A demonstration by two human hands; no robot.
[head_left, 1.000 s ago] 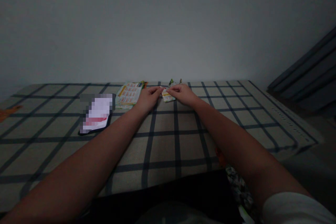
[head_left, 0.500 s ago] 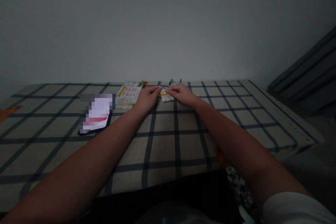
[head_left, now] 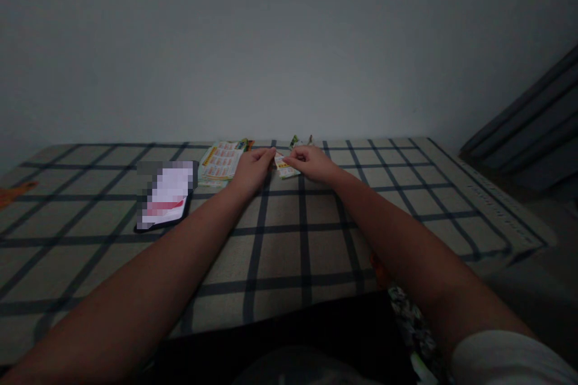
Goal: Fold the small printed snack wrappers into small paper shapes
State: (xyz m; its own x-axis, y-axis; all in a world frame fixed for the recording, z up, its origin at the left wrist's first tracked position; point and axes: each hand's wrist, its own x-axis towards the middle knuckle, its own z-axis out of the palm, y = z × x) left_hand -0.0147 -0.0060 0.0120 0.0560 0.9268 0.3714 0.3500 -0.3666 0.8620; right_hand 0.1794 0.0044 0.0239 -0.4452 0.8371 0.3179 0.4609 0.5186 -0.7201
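Both my arms reach far across a checked cloth surface (head_left: 280,234) toward the wall. My left hand (head_left: 254,167) and my right hand (head_left: 311,162) meet over a small folded printed paper (head_left: 284,165), white with yellow and green print. Fingers of both hands are curled and pinch the paper's edges; it lies low on the cloth between them. Further bits of green printed paper (head_left: 295,141) poke up just behind my right hand. The room is dim and small details of the paper are hard to read.
A larger printed leaflet (head_left: 221,162) lies flat to the left of my left hand. A dark-edged flat device with a blurred-out screen (head_left: 166,195) rests further left. An orange scrap (head_left: 11,194) sits at the far left edge. Slatted dark panels (head_left: 533,132) lean at right.
My right hand has slid slightly left along the small paper, and the paper has shifted a little between the fingertips. The arms stay where they were.
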